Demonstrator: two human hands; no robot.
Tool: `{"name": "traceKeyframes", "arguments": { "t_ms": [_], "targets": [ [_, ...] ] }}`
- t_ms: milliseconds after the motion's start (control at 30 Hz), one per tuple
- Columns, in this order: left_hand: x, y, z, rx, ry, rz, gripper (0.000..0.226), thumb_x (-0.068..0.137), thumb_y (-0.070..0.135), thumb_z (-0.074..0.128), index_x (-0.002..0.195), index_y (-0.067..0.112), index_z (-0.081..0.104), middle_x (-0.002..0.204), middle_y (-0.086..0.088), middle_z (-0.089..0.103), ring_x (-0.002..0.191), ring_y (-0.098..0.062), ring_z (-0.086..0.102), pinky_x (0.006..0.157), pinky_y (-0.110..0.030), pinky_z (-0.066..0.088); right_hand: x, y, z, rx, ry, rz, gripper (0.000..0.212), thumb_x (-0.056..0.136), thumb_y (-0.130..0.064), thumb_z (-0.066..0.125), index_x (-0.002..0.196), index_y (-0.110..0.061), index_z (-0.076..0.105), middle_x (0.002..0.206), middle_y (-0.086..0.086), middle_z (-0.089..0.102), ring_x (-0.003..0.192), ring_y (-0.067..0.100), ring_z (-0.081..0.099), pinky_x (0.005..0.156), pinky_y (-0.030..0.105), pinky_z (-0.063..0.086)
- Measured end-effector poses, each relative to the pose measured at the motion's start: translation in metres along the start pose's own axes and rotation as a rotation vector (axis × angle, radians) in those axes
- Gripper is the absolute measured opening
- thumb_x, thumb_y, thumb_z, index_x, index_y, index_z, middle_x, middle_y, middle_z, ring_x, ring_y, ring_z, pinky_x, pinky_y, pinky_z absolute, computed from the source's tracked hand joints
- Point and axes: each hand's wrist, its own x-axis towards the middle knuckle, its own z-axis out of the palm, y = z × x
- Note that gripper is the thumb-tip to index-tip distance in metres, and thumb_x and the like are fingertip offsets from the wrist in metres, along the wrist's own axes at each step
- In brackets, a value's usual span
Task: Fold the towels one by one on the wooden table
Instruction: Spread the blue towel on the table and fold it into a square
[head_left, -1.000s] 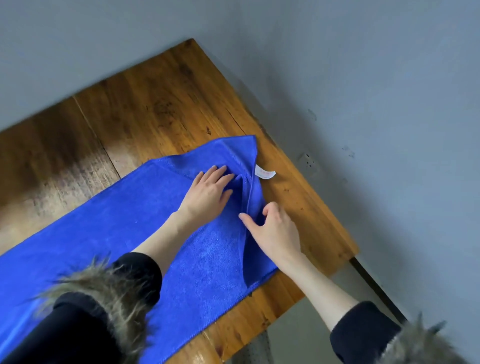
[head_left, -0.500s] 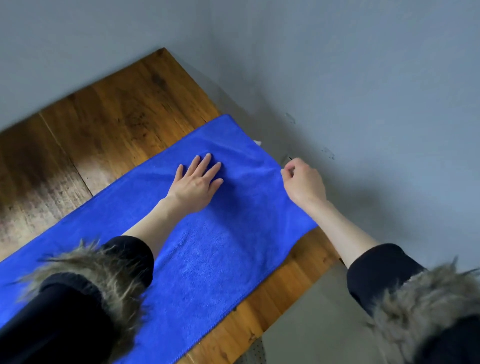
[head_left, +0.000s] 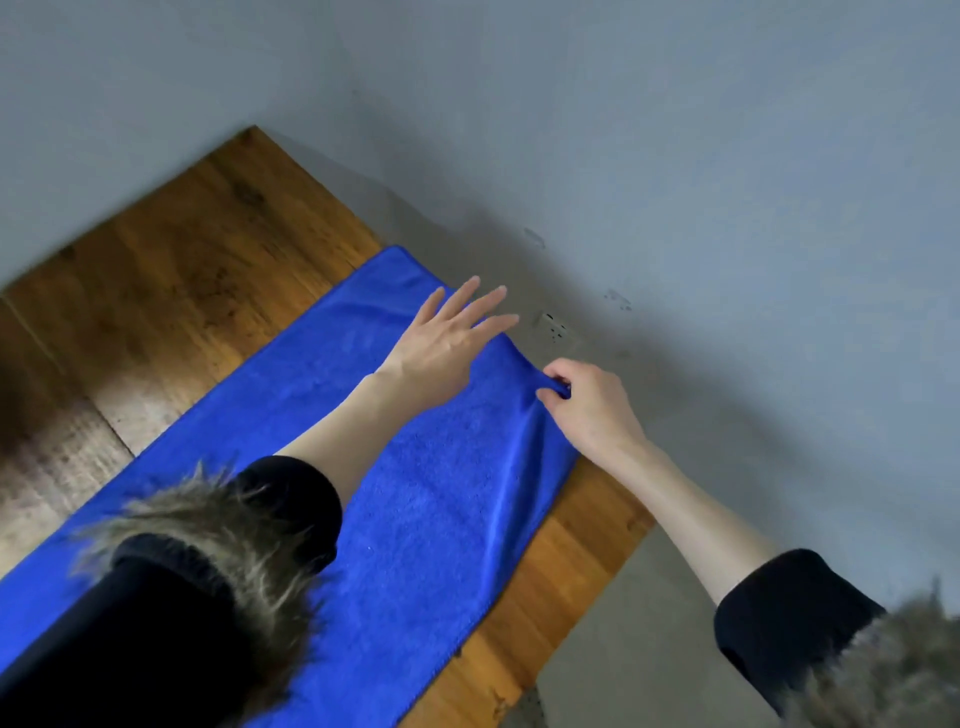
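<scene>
A long blue towel (head_left: 415, 499) lies spread along the wooden table (head_left: 171, 291), its right end reaching the table's right edge. My left hand (head_left: 447, 343) is over the towel's far right part with fingers straight and spread, pointing past the edge. My right hand (head_left: 587, 405) pinches the towel's right end edge between thumb and fingers, and small creases run from that pinch. Both forearms are bare below black sleeves with fur cuffs, and the left sleeve hides part of the towel.
A grey wall (head_left: 675, 156) runs close behind and to the right of the table, with a wall socket (head_left: 553, 327) just beyond the towel's end. Bare grey floor (head_left: 623, 649) shows below the table's right corner. Bare wood lies left of the towel.
The folded-over end has been pulled flat toward the table's right edge. My left hand slid from the towel's middle toward its far right end; my right hand keeps its pinch on the end.
</scene>
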Motion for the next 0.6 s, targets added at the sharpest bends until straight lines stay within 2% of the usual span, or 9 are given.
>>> {"name": "traceKeyframes", "arguments": {
  "t_ms": [100,167,200,267,300,400,500,600],
  "targets": [
    [0.002,0.01,-0.002,-0.041,0.026,0.078,0.027,0.094,0.008,0.045,0.116,0.019,0.055,0.144,0.003,0.04,0.145,-0.017,0.009,0.117,-0.042,0.004,-0.008,-0.004,-0.004,0.005,0.054,-0.056,0.007,0.088,-0.019,0.059,0.091,-0.016,0.064,0.082,-0.005,0.053,0.073,0.015,0.049,0.065,0.026,0.036],
    [-0.003,0.009,-0.003,-0.082,0.041,0.066,0.014,0.093,0.011,0.048,0.102,0.013,0.058,0.12,0.002,0.058,0.14,-0.015,0.024,0.117,-0.039,0.004,-0.013,-0.004,-0.007,0.013,0.068,-0.067,0.007,0.088,-0.02,0.059,0.087,-0.014,0.064,0.081,-0.004,0.054,0.071,0.015,0.051,0.063,0.025,0.037],
    [-0.006,0.007,-0.005,-0.092,0.035,0.048,0.01,0.092,0.012,0.05,0.099,0.012,0.057,0.111,0.001,0.061,0.134,-0.015,0.034,0.116,-0.037,0.003,-0.017,-0.004,-0.007,0.015,0.074,-0.068,0.009,0.088,-0.022,0.06,0.084,-0.014,0.064,0.078,-0.004,0.054,0.068,0.013,0.05,0.059,0.022,0.035],
    [-0.012,0.0,-0.01,-0.092,-0.015,0.003,0.007,0.09,0.012,0.051,0.096,0.012,0.055,0.1,0.001,0.062,0.112,-0.016,0.051,0.116,-0.036,0.004,-0.022,-0.004,-0.009,0.008,0.087,-0.051,0.016,0.088,-0.027,0.061,0.079,-0.014,0.061,0.067,-0.008,0.05,0.058,0.007,0.046,0.051,0.018,0.028],
    [-0.015,-0.004,-0.012,-0.087,-0.046,-0.017,0.006,0.09,0.012,0.051,0.095,0.013,0.055,0.097,0.001,0.062,0.103,-0.016,0.053,0.115,-0.037,0.005,-0.025,-0.003,-0.009,0.001,0.09,-0.031,0.021,0.089,-0.03,0.06,0.076,-0.014,0.059,0.061,-0.009,0.048,0.053,0.006,0.043,0.049,0.019,0.026],
    [-0.028,-0.021,-0.018,-0.044,-0.087,-0.07,0.012,0.089,0.01,0.051,0.096,0.015,0.058,0.099,0.002,0.062,0.102,-0.017,0.051,0.113,-0.038,0.012,-0.033,-0.004,-0.011,-0.045,0.082,0.035,0.025,0.089,-0.034,0.059,0.076,-0.013,0.058,0.054,-0.007,0.047,0.05,0.01,0.043,0.048,0.024,0.028],
    [-0.047,-0.039,-0.025,-0.024,-0.071,-0.136,0.021,0.087,0.007,0.053,0.105,0.017,0.061,0.108,-0.001,0.059,0.107,-0.019,0.05,0.103,-0.034,0.023,-0.041,-0.008,-0.015,-0.094,0.077,0.048,0.018,0.092,-0.026,0.055,0.086,-0.01,0.061,0.07,-0.001,0.056,0.064,0.017,0.049,0.057,0.026,0.033],
    [-0.065,-0.05,-0.036,0.037,-0.023,-0.172,0.024,0.089,0.01,0.053,0.111,0.017,0.062,0.108,-0.003,0.057,0.109,-0.02,0.049,0.091,-0.033,0.025,-0.051,-0.015,-0.021,-0.109,0.118,0.042,0.014,0.094,-0.017,0.049,0.092,-0.008,0.06,0.091,0.004,0.06,0.076,0.018,0.049,0.065,0.026,0.035]
  ]
}}
